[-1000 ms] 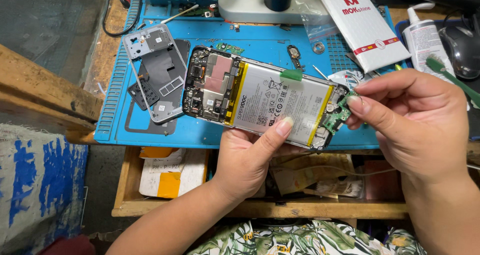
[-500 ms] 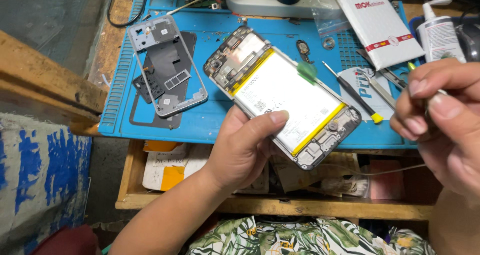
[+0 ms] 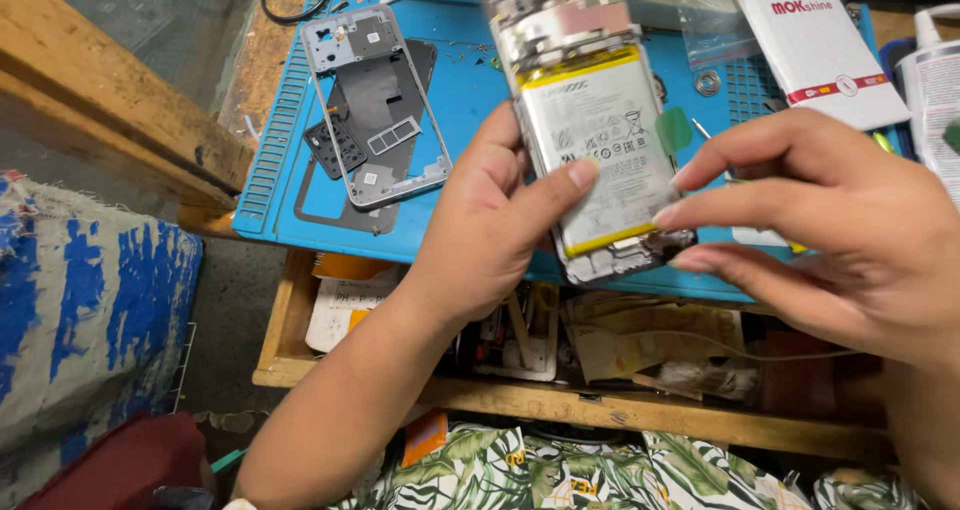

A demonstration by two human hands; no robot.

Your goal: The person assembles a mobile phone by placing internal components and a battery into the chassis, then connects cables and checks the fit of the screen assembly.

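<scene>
My left hand point(image 3: 490, 230) grips an opened phone point(image 3: 590, 130) with its back off, held almost upright above the blue work mat point(image 3: 470, 80). A large white and yellow battery point(image 3: 600, 160) fills the phone's middle, and my left thumb presses on its face. My right hand point(image 3: 820, 230) reaches in from the right, its fingertips touching the phone's lower right corner and side. Whether it holds anything small I cannot tell.
A grey phone frame point(image 3: 375, 100) lies on a dark back cover at the mat's left. A white box point(image 3: 810, 40) and a white bottle point(image 3: 935, 90) sit at the right. A cluttered wooden drawer point(image 3: 600, 350) is open below the mat. A wooden beam point(image 3: 110, 90) runs at left.
The phone has turned from lying diagonally to nearly upright and come closer to the camera. My right hand has moved from the far right in to the phone's lower end.
</scene>
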